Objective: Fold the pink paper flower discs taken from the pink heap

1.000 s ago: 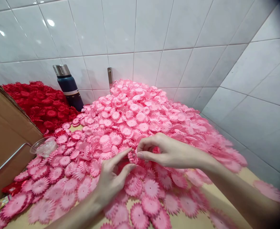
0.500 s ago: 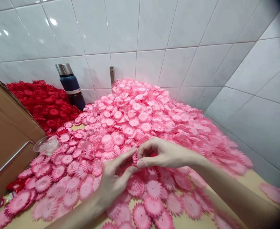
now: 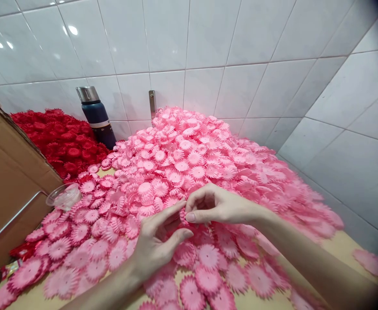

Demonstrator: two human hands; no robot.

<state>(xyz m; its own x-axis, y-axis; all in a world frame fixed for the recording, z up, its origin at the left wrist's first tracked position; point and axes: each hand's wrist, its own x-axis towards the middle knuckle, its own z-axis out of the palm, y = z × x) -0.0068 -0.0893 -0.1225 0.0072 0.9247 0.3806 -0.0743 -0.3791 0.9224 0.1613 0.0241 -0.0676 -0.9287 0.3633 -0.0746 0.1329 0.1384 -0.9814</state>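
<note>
Both of my hands meet over a big heap of pink scallop-edged flower petal discs [image 3: 192,159]. My right hand [image 3: 222,206] pinches a small pink petal piece [image 3: 182,216] between thumb and fingers, partly hidden by the fingertips. From the left, my left hand [image 3: 158,241] reaches in with its fingers stretched out and its thumb held apart. Its fingertips rest against or just beside that piece; I cannot tell whether they touch. Beneath the hands lie loose darker-edged pink discs [image 3: 208,257], each with a small centre hole.
A heap of red petal discs [image 3: 58,137] sits at the back left, beside a dark blue bottle [image 3: 100,122] with a steel cap. At left stand a cardboard box [image 3: 11,172] and a clear plastic dish [image 3: 63,197]. White tiled walls [image 3: 208,38] enclose the back and right.
My left thumb has moved away from the petal piece, opening a gap below it. My right hand has stayed almost in place, still pinching.
</note>
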